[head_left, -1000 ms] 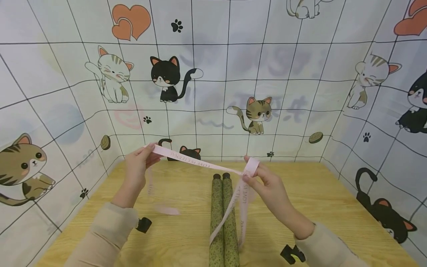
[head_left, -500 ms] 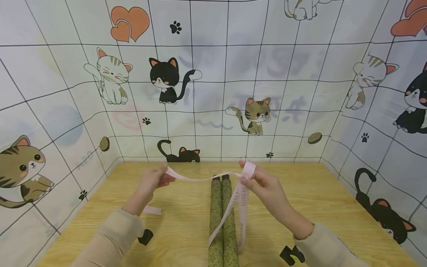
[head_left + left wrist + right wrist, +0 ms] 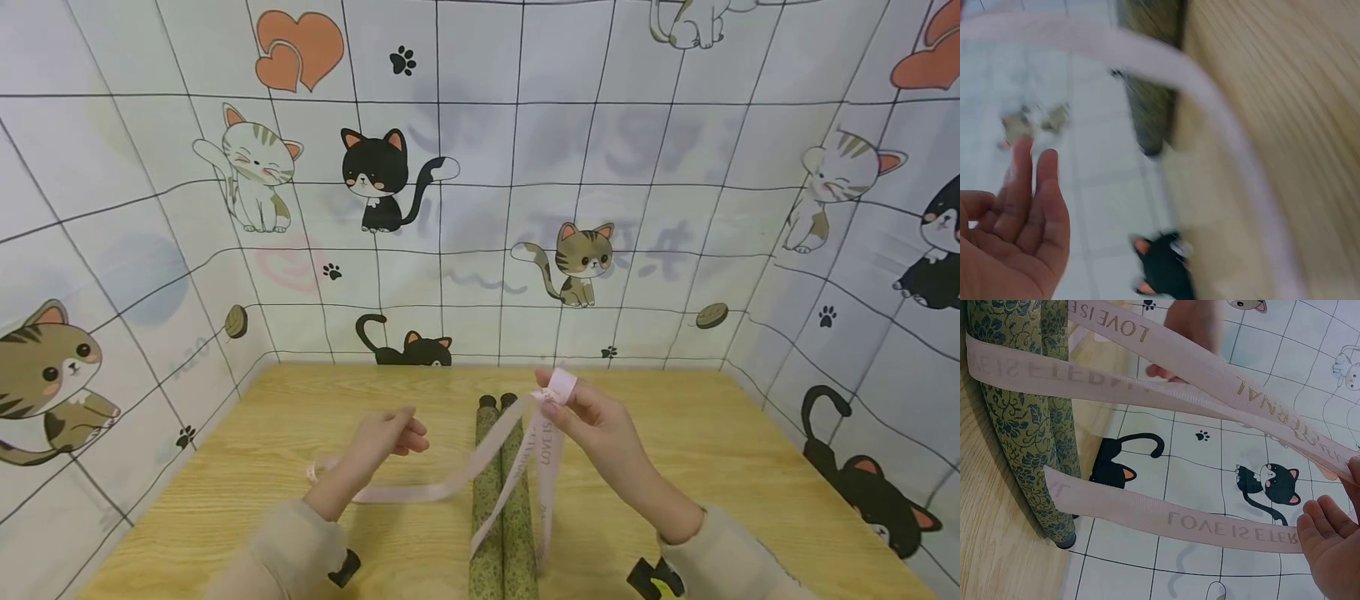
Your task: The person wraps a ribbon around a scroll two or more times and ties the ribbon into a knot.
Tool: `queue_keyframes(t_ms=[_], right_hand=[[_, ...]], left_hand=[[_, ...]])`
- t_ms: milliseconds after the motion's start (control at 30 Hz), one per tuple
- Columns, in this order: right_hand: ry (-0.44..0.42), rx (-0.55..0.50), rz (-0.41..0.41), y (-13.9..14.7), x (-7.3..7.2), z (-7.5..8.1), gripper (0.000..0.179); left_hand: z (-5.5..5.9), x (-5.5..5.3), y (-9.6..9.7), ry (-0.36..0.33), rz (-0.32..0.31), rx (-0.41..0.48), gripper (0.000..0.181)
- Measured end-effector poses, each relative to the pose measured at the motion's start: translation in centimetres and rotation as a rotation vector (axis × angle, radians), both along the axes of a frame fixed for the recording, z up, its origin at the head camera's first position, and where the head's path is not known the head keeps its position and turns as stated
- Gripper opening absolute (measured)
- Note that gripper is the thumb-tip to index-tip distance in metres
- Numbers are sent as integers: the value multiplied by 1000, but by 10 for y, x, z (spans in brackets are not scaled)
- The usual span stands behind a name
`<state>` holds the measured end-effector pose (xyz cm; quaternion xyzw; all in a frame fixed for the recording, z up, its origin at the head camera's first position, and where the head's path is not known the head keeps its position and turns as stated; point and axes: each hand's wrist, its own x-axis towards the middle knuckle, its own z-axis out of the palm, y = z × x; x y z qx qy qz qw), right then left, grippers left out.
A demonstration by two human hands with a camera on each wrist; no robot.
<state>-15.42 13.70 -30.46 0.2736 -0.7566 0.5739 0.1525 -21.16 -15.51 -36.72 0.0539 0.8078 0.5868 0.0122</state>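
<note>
Two long rolls [image 3: 486, 500] covered in green floral-patterned fabric, with dark end caps, lie side by side on the table. A pale pink ribbon [image 3: 405, 493] printed "LOVE IS ETERNAL" crosses over the rolls; in the right wrist view a ribbon band [image 3: 1022, 372] passes around them. My right hand [image 3: 603, 425] pinches the ribbon above the rolls, with a loop standing up at the fingers. Left of the rolls, my left hand [image 3: 378, 446] holds nothing, its fingers loosely extended. The ribbon's long left length sags past it. In the left wrist view the blurred ribbon [image 3: 1235, 134] arcs beyond that hand.
The wooden table [image 3: 660, 467] meets a white grid-patterned backdrop [image 3: 472, 208] with printed cats behind and at both sides. Small black pieces show by the left cuff [image 3: 288, 550] and right cuff [image 3: 720, 550].
My left hand has let go of the ribbon and moved down and right. The stretched ribbon between the hands has slackened and dropped toward the table. The right hand stays nearly in place, pinching it.
</note>
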Motion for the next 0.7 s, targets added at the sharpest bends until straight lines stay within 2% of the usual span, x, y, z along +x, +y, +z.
queue_keyframes(t_ms=[67, 167, 233, 333, 400, 533, 700], right_hand=[[-17, -3, 0, 0, 0, -1, 30], [-32, 3, -5, 0, -1, -1, 31], [-32, 6, -10, -1, -1, 0, 30], [-25, 6, -20, -1, -1, 1, 28], [-22, 4, -23, -1, -1, 1, 27], [-9, -8, -10, -1, -1, 0, 27], [4, -19, 47, -1, -2, -1, 26]], left_hand=[[12, 15, 17, 69, -99, 17, 45], [33, 41, 42, 202, -310, 18, 43], [45, 58, 57, 282, -439, -12, 39], [53, 75, 76, 377, -581, -104, 33], [52, 80, 84, 426, -624, -176, 30], [45, 81, 93, 501, -630, -264, 27], [38, 79, 92, 495, -616, -306, 26]])
